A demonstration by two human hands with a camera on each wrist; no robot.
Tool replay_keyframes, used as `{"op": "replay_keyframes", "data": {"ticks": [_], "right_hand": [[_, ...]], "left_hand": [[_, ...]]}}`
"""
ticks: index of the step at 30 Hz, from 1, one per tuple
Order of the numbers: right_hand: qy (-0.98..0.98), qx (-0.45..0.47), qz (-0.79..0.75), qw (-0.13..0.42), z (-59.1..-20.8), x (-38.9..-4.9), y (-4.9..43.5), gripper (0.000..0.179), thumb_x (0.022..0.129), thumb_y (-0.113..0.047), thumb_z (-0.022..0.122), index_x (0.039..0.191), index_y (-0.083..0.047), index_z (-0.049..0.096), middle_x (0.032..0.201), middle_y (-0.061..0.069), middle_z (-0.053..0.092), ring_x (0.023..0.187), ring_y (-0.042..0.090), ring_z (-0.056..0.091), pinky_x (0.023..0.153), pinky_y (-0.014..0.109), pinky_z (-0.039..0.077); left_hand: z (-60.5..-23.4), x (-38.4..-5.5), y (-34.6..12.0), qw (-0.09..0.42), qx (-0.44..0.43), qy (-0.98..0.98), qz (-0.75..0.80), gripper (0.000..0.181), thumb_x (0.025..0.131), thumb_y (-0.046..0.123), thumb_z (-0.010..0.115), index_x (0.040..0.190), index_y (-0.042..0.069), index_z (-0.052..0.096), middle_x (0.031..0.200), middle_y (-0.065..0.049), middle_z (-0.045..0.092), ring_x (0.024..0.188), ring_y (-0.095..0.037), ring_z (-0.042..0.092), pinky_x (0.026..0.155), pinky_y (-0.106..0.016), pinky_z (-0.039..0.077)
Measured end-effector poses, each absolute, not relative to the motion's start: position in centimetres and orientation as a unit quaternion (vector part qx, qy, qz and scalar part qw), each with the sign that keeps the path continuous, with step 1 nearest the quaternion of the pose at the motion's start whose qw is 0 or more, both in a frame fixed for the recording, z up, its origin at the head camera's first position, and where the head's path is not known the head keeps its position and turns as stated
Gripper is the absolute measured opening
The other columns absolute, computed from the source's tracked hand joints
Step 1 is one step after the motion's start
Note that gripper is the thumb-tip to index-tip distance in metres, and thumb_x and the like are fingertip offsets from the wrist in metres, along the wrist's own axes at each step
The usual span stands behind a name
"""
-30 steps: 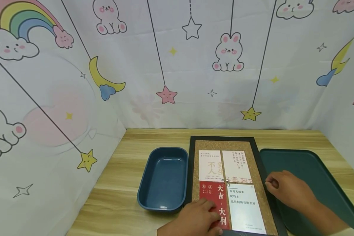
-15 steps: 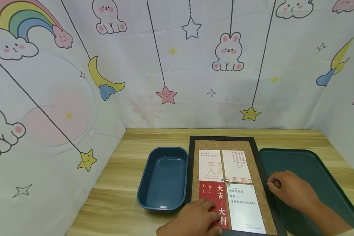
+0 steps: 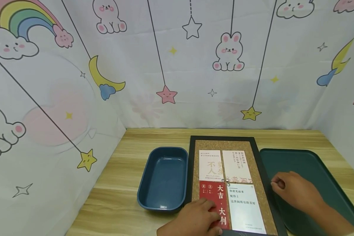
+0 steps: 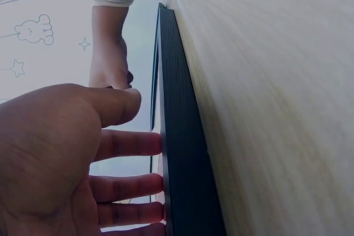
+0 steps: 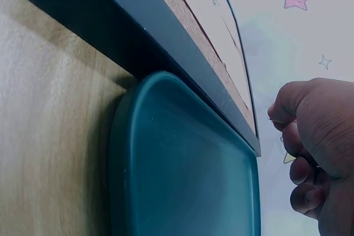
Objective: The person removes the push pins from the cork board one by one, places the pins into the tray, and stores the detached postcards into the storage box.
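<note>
A cork board in a black frame lies on the table, bearing several printed cards. On the red card rests my left hand, fingers extended; the left wrist view shows them reaching over the frame's edge. The white card lies beside the red one. Small shiny pushpins cluster where the cards meet. Over the green tray, just right of the frame, my right hand has curled fingers. Its thumb and forefinger pinch a pushpin, mostly hidden, with only a thin bright tip showing.
A deep blue dish stands left of the board. The dark green tray sits against the board's right side. Behind the wooden table hangs a white printed cloth.
My right hand has drifted a little to the right, away from the board's frame and farther over the green tray. My left hand stays on the red card.
</note>
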State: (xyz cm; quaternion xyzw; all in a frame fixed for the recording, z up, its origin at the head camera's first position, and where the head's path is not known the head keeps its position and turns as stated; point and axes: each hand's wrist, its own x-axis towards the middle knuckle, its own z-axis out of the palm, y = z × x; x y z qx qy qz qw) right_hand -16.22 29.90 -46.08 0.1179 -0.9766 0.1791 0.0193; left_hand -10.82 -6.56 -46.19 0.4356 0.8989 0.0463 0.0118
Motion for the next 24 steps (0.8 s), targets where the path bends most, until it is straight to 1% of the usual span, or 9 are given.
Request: {"op": "replay_keyframes", "data": {"ticks": [5,12,24], "right_hand": [[-0.977,0.114,0.182,0.006,-45.92,-16.13,30.13,0.006,0.097,-0.022,0.07,0.094,-0.017,0.07,0.074,-0.006,0.049,0.068,0.016,0.04,0.054,0.035,0.032],[-0.977,0.114,0.182,0.004,-45.75,-16.16,30.42,0.004,0.096,-0.018,0.069,0.093,-0.016,0.07,0.072,-0.006,0.048,0.068,0.016,0.04,0.055,0.035,0.032],[-0.978,0.117,0.173,0.019,-45.89,-16.26,30.68,0.004,0.096,-0.018,0.071,0.094,-0.016,0.07,0.071,-0.006,0.047,0.067,0.014,0.04,0.055,0.033,0.032]], "left_hand": [[-46.24,-10.93,-6.51,0.038,0.43,0.9,0.061,0.034,0.098,0.056,0.061,0.121,0.034,0.074,0.122,0.01,0.061,0.107,-0.005,0.053,0.089,-0.026,0.05],[-46.21,-10.9,-6.56,0.036,0.43,0.9,0.061,0.035,0.097,0.057,0.061,0.12,0.034,0.074,0.121,0.01,0.062,0.106,-0.005,0.053,0.088,-0.026,0.05],[-46.23,-10.87,-6.54,0.032,0.428,0.901,0.057,0.034,0.097,0.057,0.061,0.119,0.035,0.074,0.122,0.01,0.062,0.108,-0.005,0.053,0.088,-0.027,0.05]]}}
